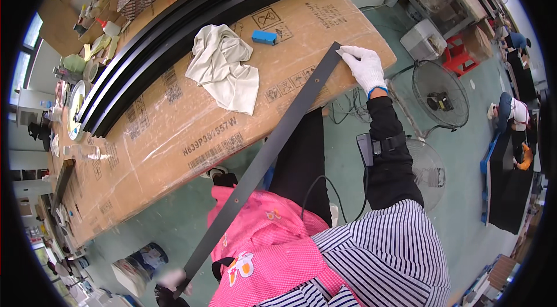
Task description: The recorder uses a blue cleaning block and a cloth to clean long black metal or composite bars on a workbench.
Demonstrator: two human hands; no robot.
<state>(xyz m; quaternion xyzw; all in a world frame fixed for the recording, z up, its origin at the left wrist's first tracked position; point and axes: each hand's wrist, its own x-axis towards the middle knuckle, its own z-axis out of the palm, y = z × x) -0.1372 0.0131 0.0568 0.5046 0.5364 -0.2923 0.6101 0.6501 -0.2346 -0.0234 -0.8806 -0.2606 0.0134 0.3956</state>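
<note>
A long flat dark grey strip [249,176] with small holes runs slantwise from the lower left to the upper right, across the front edge of the cardboard-covered table. My right hand [362,66], in a white knitted glove, is closed on its far end, thumb and fingers pinching the tip. At the near end, low on the left, my left hand [172,281] grips the strip; it looks blurred, and its fingers show only in part. On the cardboard [145,173] lie a crumpled cream cloth [225,66] and a small blue block [264,37], both beyond the strip.
Several long black profiles [203,28] lie along the table's far side. A glue bottle with a red tip [108,27] stands behind them. To the right are a floor fan [440,95], a red stool [460,56] and loose cables [353,107]. Other people work farther right.
</note>
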